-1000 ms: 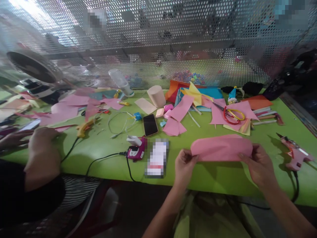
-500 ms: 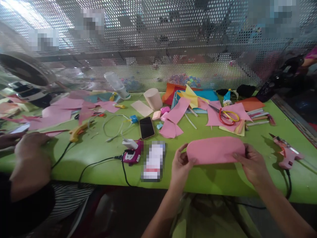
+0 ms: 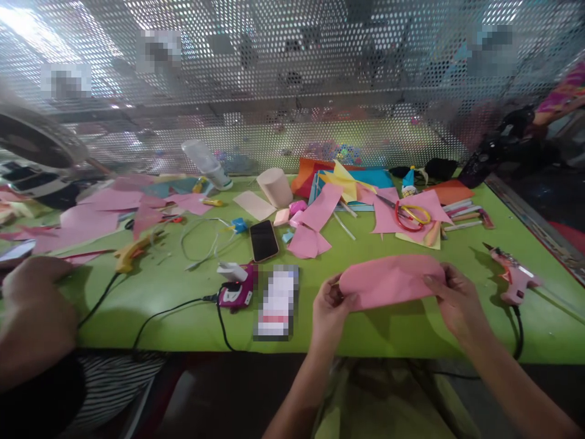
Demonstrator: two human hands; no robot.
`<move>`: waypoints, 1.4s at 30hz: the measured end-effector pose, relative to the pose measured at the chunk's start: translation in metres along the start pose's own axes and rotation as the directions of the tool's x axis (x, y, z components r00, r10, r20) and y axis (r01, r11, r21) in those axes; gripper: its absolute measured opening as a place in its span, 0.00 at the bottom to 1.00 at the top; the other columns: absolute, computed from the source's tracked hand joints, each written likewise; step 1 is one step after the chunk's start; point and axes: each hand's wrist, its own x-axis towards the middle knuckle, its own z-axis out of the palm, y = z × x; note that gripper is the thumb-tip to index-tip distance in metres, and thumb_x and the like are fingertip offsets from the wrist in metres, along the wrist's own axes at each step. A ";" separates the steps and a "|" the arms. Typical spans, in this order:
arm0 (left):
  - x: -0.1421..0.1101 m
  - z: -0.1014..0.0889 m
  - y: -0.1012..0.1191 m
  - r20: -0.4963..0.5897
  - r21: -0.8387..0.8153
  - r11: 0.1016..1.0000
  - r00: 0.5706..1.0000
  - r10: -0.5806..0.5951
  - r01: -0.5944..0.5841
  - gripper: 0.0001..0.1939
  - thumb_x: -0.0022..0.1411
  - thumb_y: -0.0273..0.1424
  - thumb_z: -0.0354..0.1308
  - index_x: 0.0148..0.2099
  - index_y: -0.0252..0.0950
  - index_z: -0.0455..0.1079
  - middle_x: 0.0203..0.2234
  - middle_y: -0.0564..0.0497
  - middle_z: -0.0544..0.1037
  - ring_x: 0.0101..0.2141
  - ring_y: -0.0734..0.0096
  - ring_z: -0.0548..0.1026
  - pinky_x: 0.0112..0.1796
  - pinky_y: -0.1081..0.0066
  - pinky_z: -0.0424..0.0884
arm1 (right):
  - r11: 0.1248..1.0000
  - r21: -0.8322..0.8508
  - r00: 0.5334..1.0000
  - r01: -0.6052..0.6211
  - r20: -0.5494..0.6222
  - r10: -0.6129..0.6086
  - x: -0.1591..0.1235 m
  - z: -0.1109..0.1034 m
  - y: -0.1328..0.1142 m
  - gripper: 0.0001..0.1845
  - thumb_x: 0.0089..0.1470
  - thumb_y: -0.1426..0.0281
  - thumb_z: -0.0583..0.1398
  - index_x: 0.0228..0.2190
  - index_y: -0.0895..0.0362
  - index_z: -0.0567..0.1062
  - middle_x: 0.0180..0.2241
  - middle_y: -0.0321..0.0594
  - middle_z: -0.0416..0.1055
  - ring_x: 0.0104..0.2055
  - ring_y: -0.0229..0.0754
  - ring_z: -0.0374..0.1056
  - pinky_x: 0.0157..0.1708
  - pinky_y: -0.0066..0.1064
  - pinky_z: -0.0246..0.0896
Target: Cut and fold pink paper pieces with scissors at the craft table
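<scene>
A folded pink paper (image 3: 388, 281) with rounded ends hangs just above the green table (image 3: 183, 299) near its front edge. My left hand (image 3: 329, 310) pinches its left end. My right hand (image 3: 454, 300) grips its right end, thumb on top. Both hands are closed on the paper. A pink glue gun (image 3: 512, 276) lies to the right of my right hand, its black cord trailing off the table's front.
Red and yellow scissors (image 3: 408, 215) lie on pink scraps behind the paper. A black phone (image 3: 264, 239), a magenta charger (image 3: 236, 292), a yellow glue gun (image 3: 131, 252) and coloured sheets (image 3: 347, 177) cover the table. Another person's arm (image 3: 31, 317) rests at the left. A perforated metal screen (image 3: 292, 91) stands behind.
The view has shifted slightly to the right. My hands have drawn the pink paper a little closer together and my left fingers have closed tighter on its end.
</scene>
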 end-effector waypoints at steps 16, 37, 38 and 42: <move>0.022 0.021 0.075 0.408 0.409 0.875 0.910 0.080 -0.260 0.38 0.57 0.40 0.73 0.68 0.42 0.69 0.58 0.40 0.78 0.55 0.52 0.76 0.55 0.60 0.71 | 0.859 -0.475 0.971 0.188 0.221 -0.091 0.014 -0.007 -0.059 0.17 0.48 0.53 0.74 0.31 0.51 0.80 0.27 0.32 0.71 0.31 0.40 0.63 0.31 0.32 0.57; 0.034 0.061 0.028 0.170 0.156 0.988 0.985 -0.015 -0.012 0.20 0.50 0.43 0.75 0.34 0.29 0.81 0.27 0.46 0.82 0.26 0.70 0.75 0.29 0.72 0.68 | 0.990 -0.144 0.989 0.001 0.149 0.021 0.015 0.044 -0.011 0.21 0.41 0.55 0.78 0.25 0.53 0.76 0.23 0.32 0.70 0.28 0.39 0.65 0.28 0.31 0.62; 0.034 0.061 0.029 0.176 0.157 0.987 0.984 -0.019 -0.009 0.20 0.50 0.43 0.75 0.34 0.29 0.81 0.27 0.46 0.82 0.26 0.69 0.75 0.29 0.72 0.68 | 0.990 -0.141 0.988 0.003 0.151 0.018 0.016 0.043 -0.011 0.20 0.41 0.55 0.78 0.25 0.53 0.76 0.23 0.33 0.71 0.28 0.39 0.65 0.28 0.31 0.62; 0.033 0.060 0.036 0.210 0.236 0.972 0.977 -0.043 -0.008 0.19 0.49 0.43 0.75 0.31 0.29 0.80 0.26 0.47 0.81 0.25 0.69 0.74 0.27 0.72 0.67 | 0.993 -0.113 0.984 0.026 0.180 -0.005 0.024 0.044 -0.019 0.18 0.43 0.54 0.76 0.29 0.53 0.82 0.27 0.36 0.76 0.29 0.40 0.68 0.29 0.32 0.65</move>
